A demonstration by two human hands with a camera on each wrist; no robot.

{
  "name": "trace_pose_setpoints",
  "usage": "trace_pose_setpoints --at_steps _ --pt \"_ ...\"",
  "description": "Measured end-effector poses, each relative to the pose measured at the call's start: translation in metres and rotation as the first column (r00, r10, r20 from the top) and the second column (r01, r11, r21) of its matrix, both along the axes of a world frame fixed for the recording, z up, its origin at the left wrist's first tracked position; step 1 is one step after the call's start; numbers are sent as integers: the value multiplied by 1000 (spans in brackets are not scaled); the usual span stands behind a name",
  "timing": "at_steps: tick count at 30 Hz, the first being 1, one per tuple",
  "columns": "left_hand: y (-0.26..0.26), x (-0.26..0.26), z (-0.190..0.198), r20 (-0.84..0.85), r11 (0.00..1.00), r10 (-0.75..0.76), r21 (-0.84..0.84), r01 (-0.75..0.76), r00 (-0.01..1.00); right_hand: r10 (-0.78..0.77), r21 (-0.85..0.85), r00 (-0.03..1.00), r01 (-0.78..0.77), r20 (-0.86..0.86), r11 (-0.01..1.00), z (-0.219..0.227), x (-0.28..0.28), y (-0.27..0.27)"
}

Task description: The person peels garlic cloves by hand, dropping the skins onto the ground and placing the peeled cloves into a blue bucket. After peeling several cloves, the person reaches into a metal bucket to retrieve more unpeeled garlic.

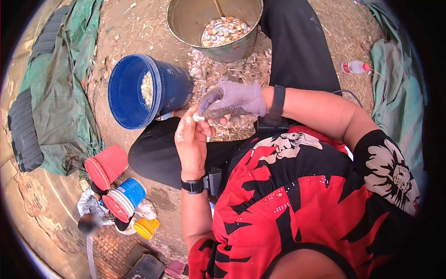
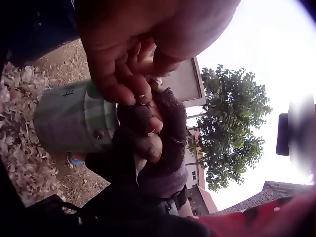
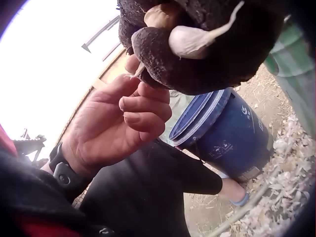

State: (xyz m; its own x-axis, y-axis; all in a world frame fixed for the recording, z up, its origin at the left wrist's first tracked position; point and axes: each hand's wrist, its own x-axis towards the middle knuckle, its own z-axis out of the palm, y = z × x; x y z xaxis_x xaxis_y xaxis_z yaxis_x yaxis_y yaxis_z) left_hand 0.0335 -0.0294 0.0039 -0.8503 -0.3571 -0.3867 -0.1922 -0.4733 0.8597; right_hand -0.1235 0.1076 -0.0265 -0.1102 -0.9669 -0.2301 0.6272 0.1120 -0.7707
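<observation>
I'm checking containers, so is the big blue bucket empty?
Not empty: pale cloves show inside the blue bucket, though I cannot tell how deep.

Straw-littered dirt ground (image 1: 139, 23); brick surface (image 1: 111, 246); crumpled green tarp (image 1: 65, 102); leafy tree (image 2: 232, 128); small window (image 2: 194, 175); bright, pale sky (image 2: 256, 49).

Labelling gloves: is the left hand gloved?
No, the left hand shows bare fingers, while the right hand is gloved.

The head view's top edge cuts off the tub (image 1: 232, 55) and its stick (image 1: 218, 8), the blue bucket's (image 1: 175, 86) wall hides some pale pieces (image 1: 147, 90), the far person's head (image 1: 88, 225) is blurred, and fingers (image 1: 189, 122) partly cover the clove (image 1: 198, 117) between the hands (image 1: 192, 145).
</observation>
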Motion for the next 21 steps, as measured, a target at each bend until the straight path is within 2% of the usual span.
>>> trace_pose_setpoints --at_steps 1,2,3,4,5,6,7,9,10,11,12,13,14,15,16,17,18,19,21 --pt "-2 1 2 -3 1000 1 -3 -1 1000 54 -71 994 -48 92 996 2 -2 2" --pt "-4 3 4 2 997 77 28 -77 997 116 -147 977 -89 181 985 3 -3 4" --pt "-7 3 5 10 987 151 59 -151 989 117 -150 977 -91 178 985 0 -3 3" --pt "-10 5 6 9 987 151 58 -152 988 52 -162 981 -21 188 987 -5 -2 2" --pt "-13 9 6 -51 983 113 148 -105 992 -11 -174 980 47 200 984 -9 -2 1" --pt "-16 10 8 -115 971 81 232 -52 990 -6 -120 942 49 336 991 -9 -5 6" --pt "-17 10 10 -183 950 53 311 7 982 -3 -125 942 48 336 991 -14 -7 2" --pt "-12 7 18 -164 937 53 348 7 985 -158 165 964 124 216 978 -25 -7 -5" --pt "-8 5 22 -113 948 71 316 -32 991 -166 155 937 123 307 980 -27 -6 -5" --pt "-5 3 23 -63 957 92 282 -71 994 -170 161 937 125 304 979 -31 -1 -7" --pt "-4 2 19 -34 974 86 213 -76 996 -195 49 974 190 114 980 -31 4 -10" --pt "-4 1 15 -33 974 84 216 -75 996 -235 -74 969 230 -75 970 -31 6 -11" --pt "-4 1 11 60 1000 -12 -15 13 998 -101 120 894 54 436 991 -32 -1 -10" --pt "-2 -3 12 173 964 -85 -236 125 981 -103 120 893 55 439 991 -30 -1 -10" --pt "6 -8 16 286 902 -57 -395 172 957 -135 181 941 81 311 980 -29 0 -11" --pt "10 -13 11 291 903 -61 -392 177 955 -159 238 971 115 176 964 -28 1 -11" --pt "13 -18 8 264 718 -119 -643 267 957 -153 200 974 118 170 973 -25 2 -12" --pt "16 -23 7 254 459 -184 -832 311 950 -156 204 973 120 173 972 -23 2 -12" --pt "15 -27 8 298 464 -176 -815 346 938 -150 186 986 135 72 973 -23 0 -11"
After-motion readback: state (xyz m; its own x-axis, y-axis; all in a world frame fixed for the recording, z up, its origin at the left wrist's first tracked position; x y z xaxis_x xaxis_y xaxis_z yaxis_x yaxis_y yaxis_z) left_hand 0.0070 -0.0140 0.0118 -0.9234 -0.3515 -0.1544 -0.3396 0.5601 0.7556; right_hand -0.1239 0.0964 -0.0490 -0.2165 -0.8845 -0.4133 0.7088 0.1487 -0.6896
